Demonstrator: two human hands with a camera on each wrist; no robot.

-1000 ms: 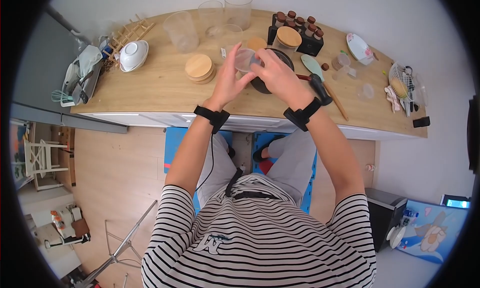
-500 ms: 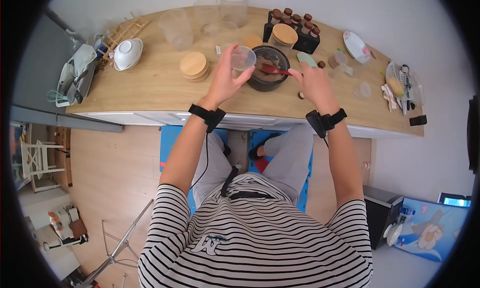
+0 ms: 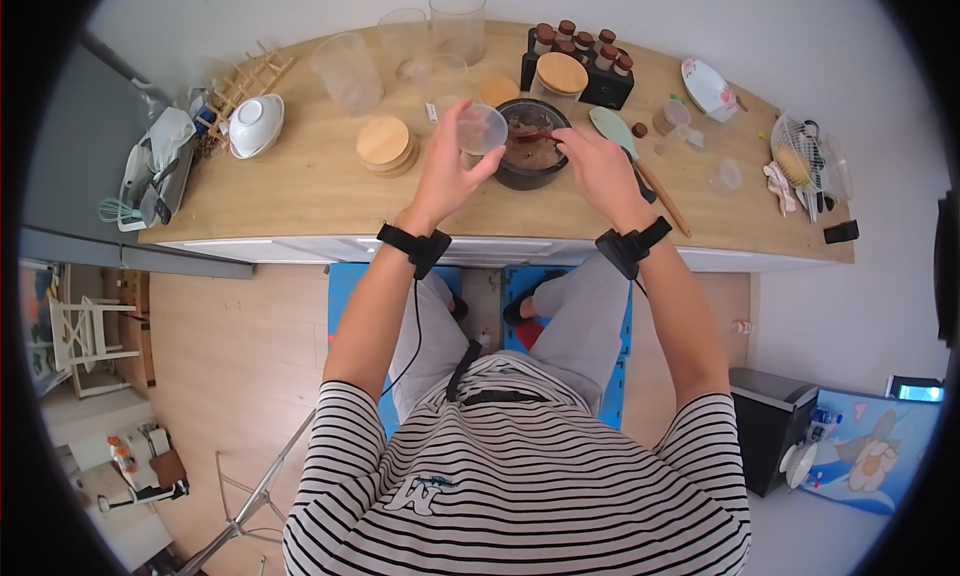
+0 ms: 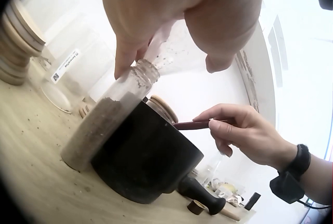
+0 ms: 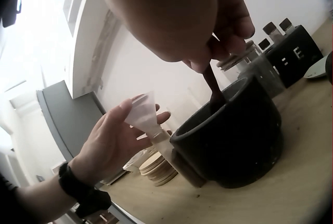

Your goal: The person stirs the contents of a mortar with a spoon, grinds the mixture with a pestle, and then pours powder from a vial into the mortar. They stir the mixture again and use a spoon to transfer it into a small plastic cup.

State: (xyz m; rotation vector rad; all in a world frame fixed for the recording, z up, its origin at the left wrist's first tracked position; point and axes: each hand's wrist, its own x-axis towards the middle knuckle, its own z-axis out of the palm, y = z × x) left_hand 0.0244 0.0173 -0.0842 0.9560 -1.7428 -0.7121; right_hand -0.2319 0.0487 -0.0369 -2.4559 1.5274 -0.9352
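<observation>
My left hand [image 3: 447, 172] holds a clear plastic funnel [image 3: 484, 131] between thumb and fingers. The funnel's narrow end meets the neck of a glass bottle [image 4: 104, 125] part-filled with brown powder, which leans against the black mortar [image 4: 148, 156] in the left wrist view. With thumb and fingertips, my right hand [image 3: 603, 176] pinches the handle of a dark red spoon or spatula [image 5: 212, 84]. Its lower end is down inside the mortar [image 5: 234, 141], where brown powder lies in the head view; the tip's exact shape is hard to see.
A black pestle [image 4: 203, 195] lies right of the mortar, near a green spatula [image 3: 612, 131]. Behind stand a wood-lidded jar [image 3: 560, 76] and a black spice rack [image 3: 603, 84]. Lidded wooden containers [image 3: 386, 144] and tall clear containers [image 3: 347, 74] are to the left.
My right hand has gone from beside the funnel to the mortar's right, then slightly back left, with the red tool now in the mortar. My left hand stays at the funnel.
</observation>
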